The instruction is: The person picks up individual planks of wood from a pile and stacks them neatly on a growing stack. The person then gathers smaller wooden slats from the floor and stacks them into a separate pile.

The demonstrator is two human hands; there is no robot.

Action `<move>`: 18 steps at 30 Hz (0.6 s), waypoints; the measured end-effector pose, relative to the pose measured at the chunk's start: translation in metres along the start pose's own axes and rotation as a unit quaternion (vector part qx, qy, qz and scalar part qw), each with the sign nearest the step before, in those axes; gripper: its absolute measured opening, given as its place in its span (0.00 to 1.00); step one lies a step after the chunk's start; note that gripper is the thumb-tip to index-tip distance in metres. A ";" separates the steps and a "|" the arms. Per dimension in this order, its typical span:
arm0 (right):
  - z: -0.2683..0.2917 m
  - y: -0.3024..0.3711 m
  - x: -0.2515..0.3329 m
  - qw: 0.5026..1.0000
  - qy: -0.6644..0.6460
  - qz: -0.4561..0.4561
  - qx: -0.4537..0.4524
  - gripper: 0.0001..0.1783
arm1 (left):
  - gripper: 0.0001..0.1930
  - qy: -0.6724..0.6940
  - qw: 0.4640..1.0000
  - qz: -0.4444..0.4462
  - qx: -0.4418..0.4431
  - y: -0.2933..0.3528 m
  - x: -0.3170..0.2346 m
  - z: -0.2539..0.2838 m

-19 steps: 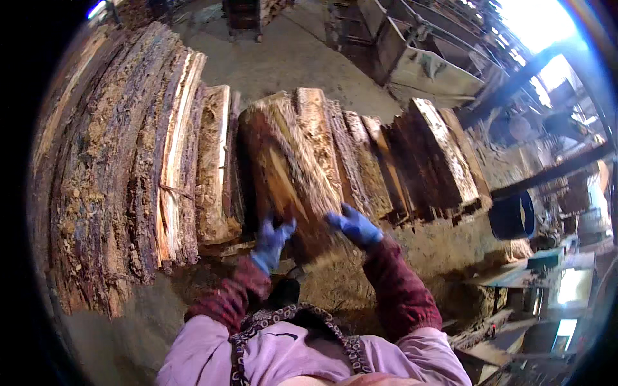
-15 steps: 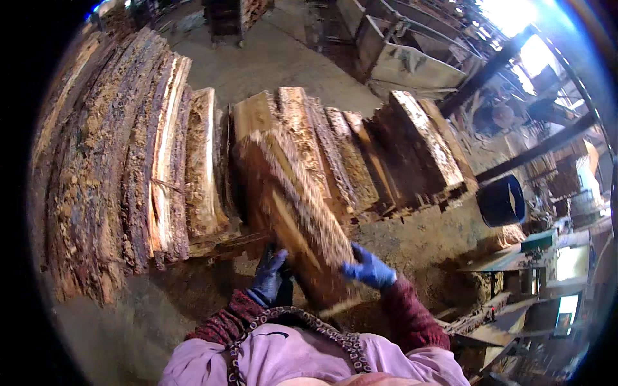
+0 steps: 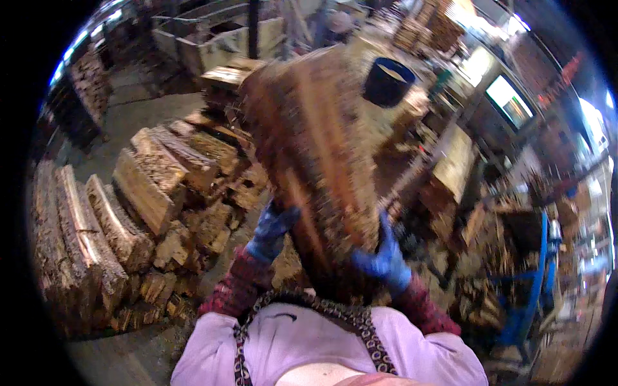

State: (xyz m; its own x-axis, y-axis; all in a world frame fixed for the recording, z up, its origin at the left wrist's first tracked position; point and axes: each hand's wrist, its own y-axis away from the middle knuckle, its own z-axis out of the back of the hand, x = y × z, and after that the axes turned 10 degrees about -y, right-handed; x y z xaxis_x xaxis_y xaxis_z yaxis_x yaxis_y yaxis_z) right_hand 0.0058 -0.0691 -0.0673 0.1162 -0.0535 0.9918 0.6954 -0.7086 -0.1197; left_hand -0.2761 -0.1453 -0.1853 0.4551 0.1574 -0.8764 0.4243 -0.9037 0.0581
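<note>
In the centre of the frame, a large, blurred slab of rough brown wood (image 3: 315,154) stands between the blue-gloved hands, the left hand (image 3: 273,230) grasping its left edge and the right hand (image 3: 385,258) gripping its right edge near the lower end. Split wood pieces (image 3: 151,177) lie stacked across the left of the frame, a dark bucket (image 3: 380,87) shows at upper centre, and a blue metal frame (image 3: 535,289) stands at lower right

Place reads as a timber workshop: rough wood slabs (image 3: 143,193) lie piled at left, pale-walled bin (image 3: 235,49) behind, blue metal frame (image 3: 533,276) at right.
</note>
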 end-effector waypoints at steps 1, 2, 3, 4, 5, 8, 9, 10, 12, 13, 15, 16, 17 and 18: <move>0.024 0.013 0.016 0.997 -0.025 0.026 -0.071 0.53 | 0.19 -0.040 0.998 -0.006 0.045 -0.003 0.000 -0.057; 0.049 0.031 0.013 0.990 -0.054 0.027 -0.124 0.51 | 0.17 -0.083 0.993 -0.024 0.083 0.000 -0.006 -0.109; 0.072 0.050 0.008 0.980 -0.085 0.031 -0.175 0.50 | 0.18 -0.078 0.990 -0.023 0.114 0.007 -0.014 -0.155; 0.095 0.069 0.002 0.967 -0.115 0.037 -0.225 0.49 | 0.19 -0.076 0.988 -0.015 0.136 0.008 -0.011 -0.178; 0.121 0.092 -0.009 0.951 -0.105 0.023 -0.290 0.49 | 0.20 -0.072 0.984 -0.006 0.161 0.009 -0.009 -0.203; 0.193 0.119 -0.012 0.923 -0.090 0.049 -0.370 0.47 | 0.21 -0.011 0.981 0.030 0.189 0.007 0.008 -0.230; 0.222 0.113 -0.011 0.915 -0.113 0.065 -0.382 0.41 | 0.22 0.016 0.979 0.055 0.196 0.004 0.013 -0.232; 0.250 0.105 -0.016 0.906 -0.140 0.079 -0.391 0.35 | 0.22 0.039 0.976 0.081 0.198 0.001 0.019 -0.230; 0.330 0.070 -0.023 0.911 -0.207 0.073 -0.349 0.30 | 0.23 0.004 0.977 0.127 0.174 0.000 0.042 -0.201; 0.336 0.033 -0.019 0.916 -0.240 0.016 -0.321 0.29 | 0.24 -0.019 0.981 0.125 0.147 0.006 0.051 -0.187; 0.348 -0.041 -0.007 0.914 -0.294 -0.101 -0.262 0.27 | 0.25 -0.058 0.988 0.117 0.078 0.016 0.067 -0.158; 0.410 -0.069 -0.041 0.893 -0.211 -0.153 -0.366 0.29 | 0.25 -0.050 0.989 0.117 0.072 0.010 0.073 -0.155; 0.522 -0.062 -0.058 0.909 0.022 -0.106 -0.402 0.35 | 0.25 -0.016 0.989 0.111 0.101 -0.004 0.083 -0.166; 0.607 -0.056 -0.014 0.894 0.201 -0.008 -0.400 0.35 | 0.25 0.021 0.988 0.107 0.107 -0.017 0.082 -0.168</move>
State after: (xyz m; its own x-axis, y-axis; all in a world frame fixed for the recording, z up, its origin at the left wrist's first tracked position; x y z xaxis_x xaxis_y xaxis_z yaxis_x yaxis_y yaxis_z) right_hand 0.3958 0.3983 -0.1018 -0.2651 -0.1729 0.9486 -0.0543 -0.9796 -0.1937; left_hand -0.1141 -0.0498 -0.1780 0.5496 -0.0346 -0.8347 0.1407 -0.9810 0.1333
